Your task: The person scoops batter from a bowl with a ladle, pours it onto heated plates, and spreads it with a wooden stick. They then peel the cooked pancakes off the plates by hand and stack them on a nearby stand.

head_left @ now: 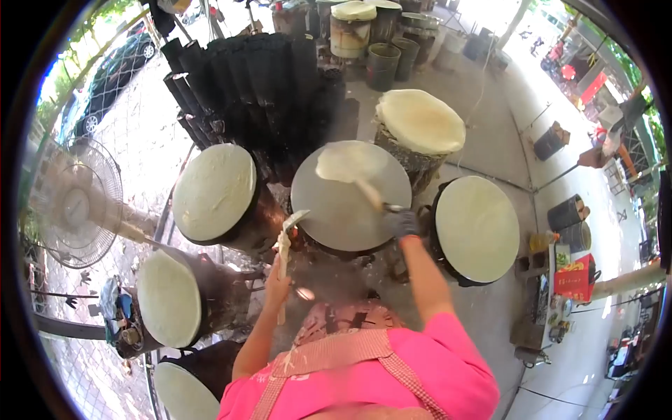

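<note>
My right hand point(404, 222), in a dark glove, is closed round the handle of a brush-like tool point(369, 192), slightly blurred. Its far end touches pale batter point(350, 162) at the top of the round grey griddle point(343, 217). Bare and low at the griddle's left side, my left hand point(278, 285) grips a long scraper point(283, 245) coated with batter, its angled head beside the griddle's left rim. Pale sheets cover the round griddles to the left point(215, 194) and right point(477, 229).
More covered drums point(169, 299) stand at the lower left, near a fan point(73, 199). A stack of pale sheets point(421, 121) sits behind the griddle. Dark cylinders point(259, 84) are piled at the back left. Buckets point(383, 66) stand beyond.
</note>
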`<state>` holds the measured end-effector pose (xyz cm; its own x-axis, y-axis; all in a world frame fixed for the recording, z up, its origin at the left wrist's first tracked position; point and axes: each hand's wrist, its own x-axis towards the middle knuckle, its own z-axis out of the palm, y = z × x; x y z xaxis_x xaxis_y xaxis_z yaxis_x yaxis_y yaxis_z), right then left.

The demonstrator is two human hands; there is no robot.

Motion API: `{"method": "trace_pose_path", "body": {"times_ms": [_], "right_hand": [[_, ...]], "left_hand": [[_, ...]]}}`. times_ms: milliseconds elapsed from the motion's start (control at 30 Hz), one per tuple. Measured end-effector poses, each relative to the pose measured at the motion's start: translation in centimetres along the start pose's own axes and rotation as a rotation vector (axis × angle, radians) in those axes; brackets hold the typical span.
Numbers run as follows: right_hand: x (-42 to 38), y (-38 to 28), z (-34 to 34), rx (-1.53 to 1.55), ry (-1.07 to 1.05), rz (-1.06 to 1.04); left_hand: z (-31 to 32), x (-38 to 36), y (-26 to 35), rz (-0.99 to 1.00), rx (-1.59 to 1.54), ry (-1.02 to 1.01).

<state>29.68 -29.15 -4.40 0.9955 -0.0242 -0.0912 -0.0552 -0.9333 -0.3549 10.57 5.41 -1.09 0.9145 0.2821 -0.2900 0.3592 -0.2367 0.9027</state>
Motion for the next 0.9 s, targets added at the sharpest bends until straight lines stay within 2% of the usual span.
{"method": "trace_pose_path", "body": {"times_ms": [33,67,133,233,300,333,367,400,467,533,567,633,700,767,800,833,900], "right_hand": [[-2.0,0.4,-3.4,0.769,0.015,0.023],[0.2,4.3,1.5,1.136,0.063,0.220],[0.6,4.3,4.2,-0.452,0.031,-0.175],[0.1,1.8,3.6,0.090,-0.053,-0.094],[-0.4,-1.0,0.8,0.463,-0.131,-0.064],[-2.0,-2.0,-6.7,0.453,-0.241,0.071],[-0.6,1.8,-4.2,1.065,-0.192,0.090],[0.9,2.4,-5.7,1.146,-0.305,0.225],[2.4,2.0,-6.1,0.893,-0.397,0.497],[3.9,3.3,2.2,0.671,-0.404,0.005],[3.4,3.1,3.9,0.684,-0.280,-0.148],[2.6,2.8,-0.5,0.873,-0.397,0.006],[3.3,3.6,-6.3,1.013,-0.492,0.167],[8.6,6.0,-5.2,0.832,-0.568,0.206],[8.3,4.5,-6.5,1.170,-0.443,0.427],[8.1,4.0,-5.0,1.070,-0.549,0.403],[8.4,3.5,-2.1,0.856,-0.741,0.334]], "left_hand": [[-0.3,0.1,-0.6,0.040,-0.035,-0.006],[-0.4,0.0,0.2,0.022,0.030,-0.008],[-0.2,0.7,-1.4,0.034,0.129,0.010],[0.8,1.7,-4.3,0.117,0.199,0.064],[1.4,1.8,-5.6,0.129,0.230,0.079],[1.5,2.1,-6.2,0.208,0.247,0.100],[1.6,2.3,-6.7,0.287,0.266,0.122],[1.7,2.4,-6.6,0.365,0.286,0.146],[2.4,1.9,-7.0,0.366,0.273,0.178],[3.0,1.6,-6.3,0.351,0.253,0.192],[3.3,1.3,-6.5,0.307,0.227,0.179],[3.7,0.3,-5.5,0.195,0.145,0.162],[4.1,-1.3,-1.6,0.069,0.059,0.163],[4.2,-2.5,1.7,-0.077,0.015,0.171],[4.5,-3.3,2.3,-0.169,0.002,0.168],[5.0,-3.5,1.9,-0.127,-0.105,0.205],[5.1,-4.2,2.6,-0.199,-0.208,0.208]]}}
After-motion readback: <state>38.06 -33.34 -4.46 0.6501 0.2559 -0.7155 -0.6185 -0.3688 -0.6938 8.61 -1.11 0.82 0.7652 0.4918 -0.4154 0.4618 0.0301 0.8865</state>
